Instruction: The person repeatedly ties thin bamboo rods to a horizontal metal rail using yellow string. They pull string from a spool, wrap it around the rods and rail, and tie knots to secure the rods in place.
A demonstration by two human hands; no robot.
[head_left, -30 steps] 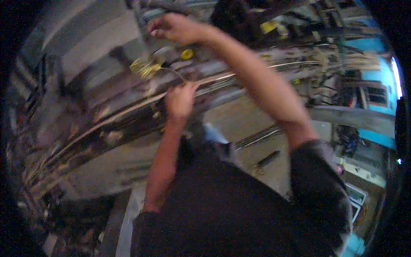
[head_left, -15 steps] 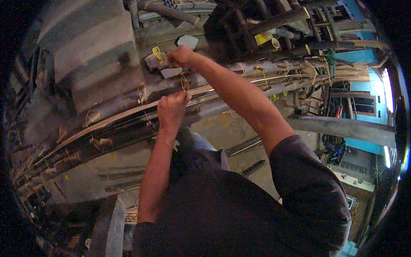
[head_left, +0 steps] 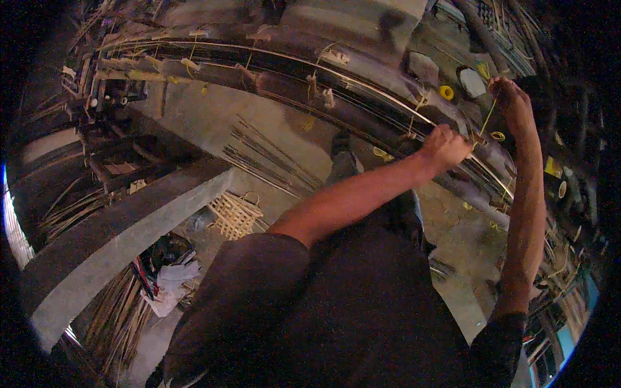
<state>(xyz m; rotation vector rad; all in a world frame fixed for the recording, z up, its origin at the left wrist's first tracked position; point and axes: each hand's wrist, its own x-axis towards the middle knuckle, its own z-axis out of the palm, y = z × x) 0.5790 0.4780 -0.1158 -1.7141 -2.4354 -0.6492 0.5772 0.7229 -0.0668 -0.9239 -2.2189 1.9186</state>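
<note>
Left hand (head_left: 445, 146) fisted tight on the long bundle of dark bamboo strips (head_left: 362, 107), near its right end. Right hand (head_left: 511, 97) raised just beyond, fingers pinched shut on a thin yellow tie strand (head_left: 486, 118) running down to the bundle. Woven basket (head_left: 236, 215) on the floor below. To bind well, judged: keep strand taut, left fist steadying strips, wrap snug beside earlier ties (head_left: 326, 97)

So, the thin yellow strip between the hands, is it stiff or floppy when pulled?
Probably floppy: the yellow strip looks very thin, drawn straight only between the right hand and left hand. Likely light, too.
</note>
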